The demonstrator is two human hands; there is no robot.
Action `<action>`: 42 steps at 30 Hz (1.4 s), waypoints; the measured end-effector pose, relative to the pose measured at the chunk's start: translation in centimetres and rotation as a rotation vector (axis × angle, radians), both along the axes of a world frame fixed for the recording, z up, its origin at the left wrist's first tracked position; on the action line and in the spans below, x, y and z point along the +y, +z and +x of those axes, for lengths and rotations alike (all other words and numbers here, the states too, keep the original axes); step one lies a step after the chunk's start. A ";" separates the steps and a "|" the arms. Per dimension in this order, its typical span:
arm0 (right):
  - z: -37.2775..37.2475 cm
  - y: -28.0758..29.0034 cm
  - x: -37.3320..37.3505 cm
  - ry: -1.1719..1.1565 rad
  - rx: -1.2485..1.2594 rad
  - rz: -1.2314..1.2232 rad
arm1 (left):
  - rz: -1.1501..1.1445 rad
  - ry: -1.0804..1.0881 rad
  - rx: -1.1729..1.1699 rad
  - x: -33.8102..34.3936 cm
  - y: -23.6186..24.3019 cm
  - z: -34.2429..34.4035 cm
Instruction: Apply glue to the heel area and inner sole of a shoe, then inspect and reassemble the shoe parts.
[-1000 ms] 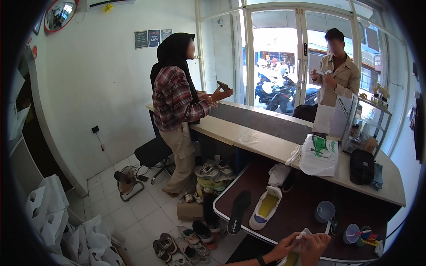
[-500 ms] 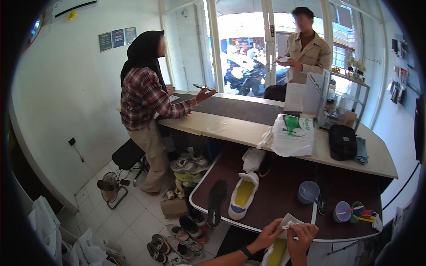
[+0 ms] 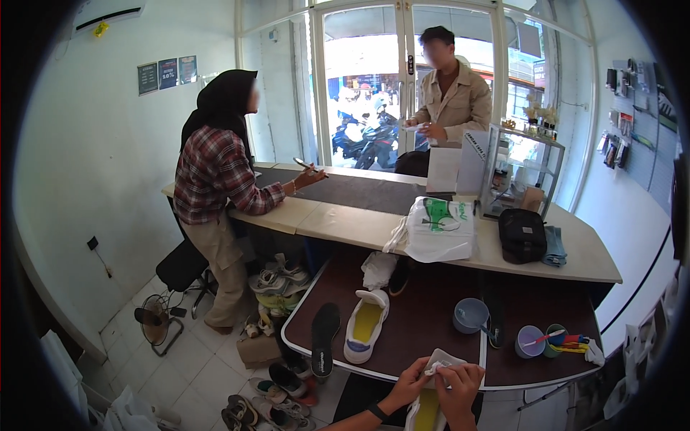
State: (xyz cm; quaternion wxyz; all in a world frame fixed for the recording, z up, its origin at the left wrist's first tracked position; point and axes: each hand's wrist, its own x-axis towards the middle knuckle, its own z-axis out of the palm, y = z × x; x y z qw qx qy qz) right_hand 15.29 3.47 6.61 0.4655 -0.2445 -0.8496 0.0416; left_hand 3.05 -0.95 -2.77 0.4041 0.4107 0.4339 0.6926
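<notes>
At the table's front edge I hold a white sneaker [image 3: 425, 411] with a yellow insole bed; its lower part runs out of the picture. My left hand [image 3: 408, 382] is closed on the side of its raised white tongue [image 3: 448, 355]. The fingers of my right hand [image 3: 460, 384] pinch a small crumpled white piece [image 3: 434, 368] against the tongue; whether it is cloth, tissue or lace I cannot tell. The matching sneaker [image 3: 366, 325] lies on the brown table, toe toward me. Left of it lies a black insole [image 3: 325, 337].
On the table [image 3: 424, 337] stand a blue-grey bowl [image 3: 471, 316], a lilac cup [image 3: 530, 342] and a green cup [image 3: 553, 348] with brushes. A counter [image 3: 345, 219] behind bears a plastic bag [image 3: 442, 230] and black pouch [image 3: 522, 235]. Two people stand there. Several shoes [image 3: 269, 402] lie on the floor.
The whole view has swung, so everything appears farther left. My hands stay at the sneaker's tongue, the right fingers now closer to the left ones. The person beyond the counter has lowered their hands a little.
</notes>
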 end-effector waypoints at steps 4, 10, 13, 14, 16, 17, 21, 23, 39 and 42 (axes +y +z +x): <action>-0.1 0.1 0.0 0.017 0.003 -0.004 | -0.024 0.011 -0.010 -0.1 0.1 0.0; -0.1 -0.1 -0.1 0.011 0.003 0.000 | -0.010 0.007 -0.029 -0.1 0.2 0.0; -0.1 -0.2 -0.1 0.008 0.001 -0.004 | -0.013 0.010 -0.008 0.0 0.0 0.0; -0.2 -0.3 -0.1 0.005 -0.003 -0.005 | -0.011 0.007 0.005 0.0 -0.1 0.0; -0.3 -0.3 -0.1 0.009 -0.005 -0.013 | -0.015 0.021 0.003 0.1 -0.4 0.0; -0.3 -0.3 -0.2 0.007 -0.006 -0.019 | -0.003 0.005 -0.016 0.2 -0.7 0.0; 0.3 0.1 0.0 0.007 -0.050 0.025 | 0.041 0.067 0.020 0.6 -1.7 0.3; 1.0 0.1 0.8 0.053 0.031 0.081 | 0.018 0.093 0.061 0.8 -2.1 0.5; 1.6 -11.6 10.5 -0.051 0.296 -0.599 | 0.056 -0.012 -0.004 0.6 0.1 0.2; 0.7 -13.3 10.9 -0.005 0.293 -0.640 | 0.041 0.022 0.030 -0.1 0.8 0.0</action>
